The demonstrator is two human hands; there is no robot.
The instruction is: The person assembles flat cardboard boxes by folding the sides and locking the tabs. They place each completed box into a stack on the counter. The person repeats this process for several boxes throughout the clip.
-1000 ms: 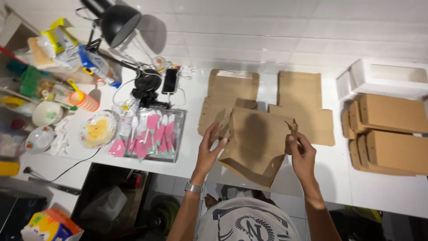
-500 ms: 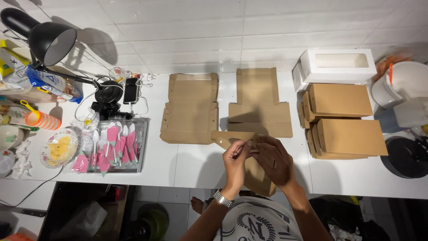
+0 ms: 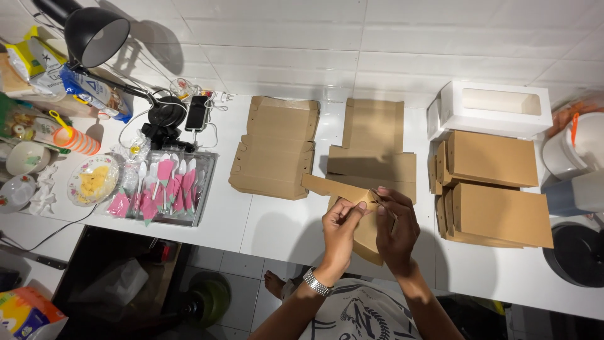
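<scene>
- Pinching the brown cardboard box blank (image 3: 343,189) between them, both hands work at the near edge of the counter; the left hand (image 3: 340,230) has thumb and fingers closed on a folded flap, and the right hand (image 3: 397,228) grips the same piece from the other side, fingers curled tight over the fold.
- That blank is held just above the white counter (image 3: 277,226), one long flap jutting left, the rest hidden behind the hands, so I cannot tell how many folds are made.
- A metal wristwatch (image 3: 316,281) sits on the left wrist.
- Judging by what lies around, the work looks partly through: two stacks of flat brown blanks (image 3: 275,148) and (image 3: 375,141) wait untouched beyond the hands.
- To the right, folded brown boxes (image 3: 494,182) sit in two piles, touching one another; these look finished.
- Behind them stands a white box with a window (image 3: 494,107), against the wall.
- Farther left, a clear tray of pink and white plastic spoons (image 3: 165,187) rests on the counter, with a small plate (image 3: 92,180) just beside it.
- A black desk lamp (image 3: 94,38) leans over that end, above a phone (image 3: 196,113) and tangled cables.
- Snack packets (image 3: 38,60) and an orange cup (image 3: 74,140) crowd the far left corner.
- White tiles (image 3: 352,38) cover the wall; a white bucket (image 3: 582,148) and a dark round pan (image 3: 576,255) sit at the right edge.
</scene>
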